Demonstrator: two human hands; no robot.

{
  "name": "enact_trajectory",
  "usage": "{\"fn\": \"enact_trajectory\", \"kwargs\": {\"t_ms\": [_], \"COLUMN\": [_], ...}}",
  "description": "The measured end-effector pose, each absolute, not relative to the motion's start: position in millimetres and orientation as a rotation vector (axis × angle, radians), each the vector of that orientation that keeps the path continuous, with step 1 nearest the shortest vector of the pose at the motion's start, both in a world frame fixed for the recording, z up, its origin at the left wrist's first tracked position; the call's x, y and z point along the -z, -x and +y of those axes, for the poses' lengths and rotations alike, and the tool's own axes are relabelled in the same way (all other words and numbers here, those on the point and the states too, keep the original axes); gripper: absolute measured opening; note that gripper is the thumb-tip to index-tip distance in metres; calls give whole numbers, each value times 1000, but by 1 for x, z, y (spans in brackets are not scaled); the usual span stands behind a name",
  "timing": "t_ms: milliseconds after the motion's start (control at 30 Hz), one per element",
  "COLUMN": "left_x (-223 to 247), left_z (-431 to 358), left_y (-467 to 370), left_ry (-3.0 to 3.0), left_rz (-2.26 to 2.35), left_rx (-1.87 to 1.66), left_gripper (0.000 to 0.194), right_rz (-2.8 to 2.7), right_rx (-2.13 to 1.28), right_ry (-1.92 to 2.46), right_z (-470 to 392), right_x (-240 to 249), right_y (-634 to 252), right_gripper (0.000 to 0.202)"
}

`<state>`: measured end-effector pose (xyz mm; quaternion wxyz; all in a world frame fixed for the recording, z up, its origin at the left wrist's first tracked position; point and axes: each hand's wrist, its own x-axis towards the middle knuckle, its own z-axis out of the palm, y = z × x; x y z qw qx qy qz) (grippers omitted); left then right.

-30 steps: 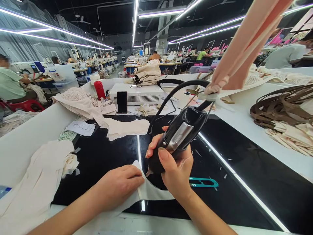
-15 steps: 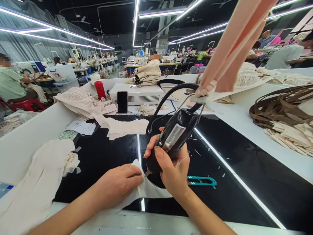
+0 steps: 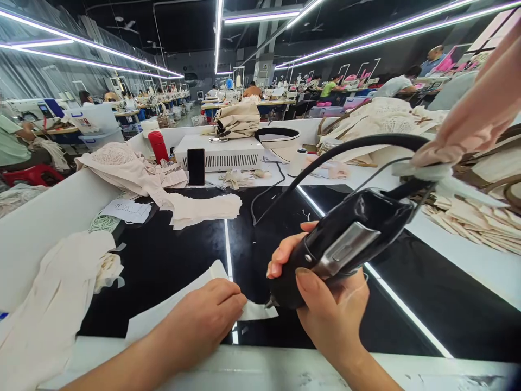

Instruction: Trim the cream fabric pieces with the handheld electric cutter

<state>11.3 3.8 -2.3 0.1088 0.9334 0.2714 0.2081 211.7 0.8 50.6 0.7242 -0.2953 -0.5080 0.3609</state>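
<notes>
A black hand-held tool (image 3: 337, 250) with a silver plate is gripped in my right hand (image 3: 334, 304), tilted so its small metal tip points down and left. That tip is at the right end of a pale fabric piece (image 3: 171, 307) on the glossy black surface (image 3: 195, 244). My left hand (image 3: 207, 312) lies over the fabric, fingers together and bent, pressing or pinching it; its fingertips are partly hidden. Pink cloth (image 3: 468, 119) is tied around the tool's upper end, where a thick black cable (image 3: 345, 146) arches to the left.
Cut fabric pieces (image 3: 203, 209) lie behind the hands. A fabric pile (image 3: 52, 298) is at left. Further back stand a phone (image 3: 196, 166), a red bottle (image 3: 157, 146) and a white box (image 3: 220, 153). Stacked pieces (image 3: 472, 217) lie at right. People sit at machines beyond.
My right hand and the tool have moved right, and the tool leans over more. The fabric now extends further left beneath my left hand. The teal snips are no longer visible.
</notes>
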Motion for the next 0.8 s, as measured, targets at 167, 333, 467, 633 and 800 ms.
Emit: {"fn": "enact_trajectory", "kwargs": {"t_ms": [167, 333, 467, 633, 800], "left_x": [5, 0, 1, 3, 0], "left_z": [4, 0, -2, -4, -10], "left_y": [-9, -5, -6, -9, -12], "left_ry": [-2721, -2764, -2846, -2920, -2920], "left_rz": [822, 805, 802, 784, 822], "left_rx": [-602, -586, -618, -678, -649], "left_gripper": [19, 22, 24, 25, 24], "right_rz": [-1143, -1143, -1141, -1092, -1075], "right_rx": [-800, -728, -749, -764, -811], "right_ry": [646, 637, 651, 644, 596], "right_z": [-1, -1, -1, 2, 4], "right_x": [-49, -54, -54, -57, -59], "right_y": [-210, -206, -207, -202, -190], "right_gripper": [41, 33, 37, 35, 28]}}
